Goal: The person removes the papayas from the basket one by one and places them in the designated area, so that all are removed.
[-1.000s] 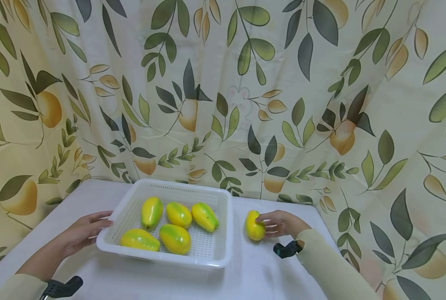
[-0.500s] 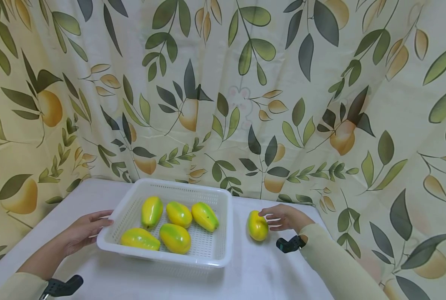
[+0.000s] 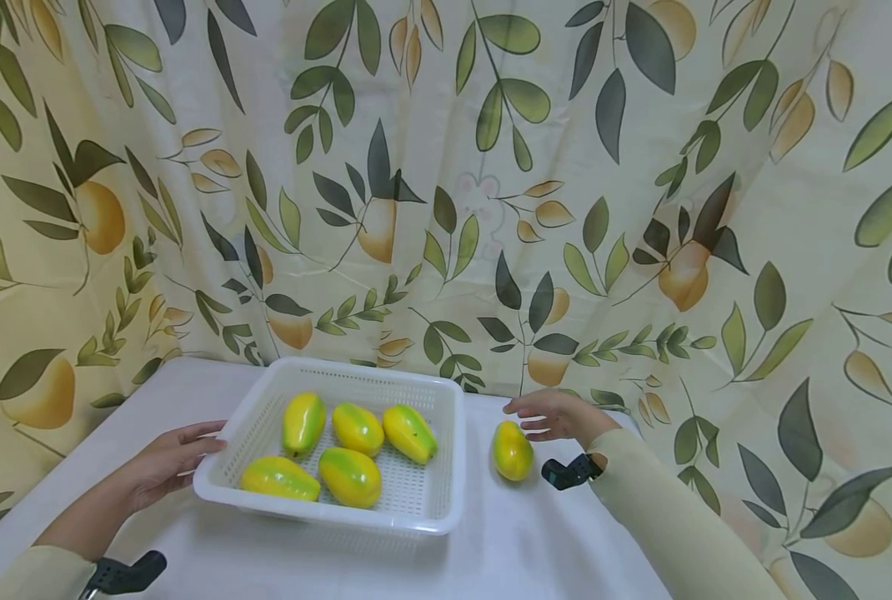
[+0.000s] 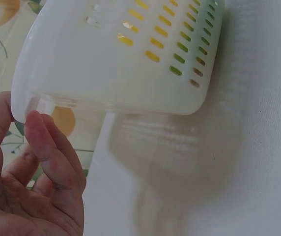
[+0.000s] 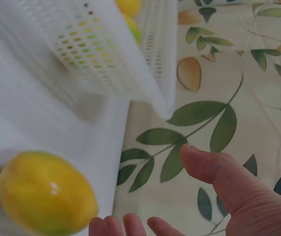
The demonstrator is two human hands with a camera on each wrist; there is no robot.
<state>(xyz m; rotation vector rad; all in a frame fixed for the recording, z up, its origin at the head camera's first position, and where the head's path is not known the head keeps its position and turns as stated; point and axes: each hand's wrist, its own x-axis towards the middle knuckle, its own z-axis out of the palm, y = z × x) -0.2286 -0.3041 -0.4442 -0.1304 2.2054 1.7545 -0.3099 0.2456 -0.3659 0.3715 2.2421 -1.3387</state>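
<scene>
At the left end of a white plastic basket (image 3: 446, 500), my left hand (image 3: 168, 462) pinches the rim, thumb on one side and fingers on the other in the left wrist view. Several yellow-green fruits that look like papayas (image 3: 350, 477) lie inside, spread over the perforated bottom. One more papaya (image 3: 513, 451) rests on the white tablecloth to the right of the basket. My right hand (image 3: 554, 415) hovers just behind and right of it, fingers loosely extended with nothing in them. In the right wrist view a gap shows between the fingertips and that papaya (image 5: 44, 191).
The white-covered table (image 3: 386, 567) runs back to a leaf-and-fruit patterned curtain (image 3: 446, 208) that hangs close behind the basket and along both sides. Each wrist wears a black strap with a camera mount (image 3: 569, 472).
My right hand has let go of the lone papaya and lifted back from it. That papaya has turned slightly and shifted a little. The left hand and the basket stay put.
</scene>
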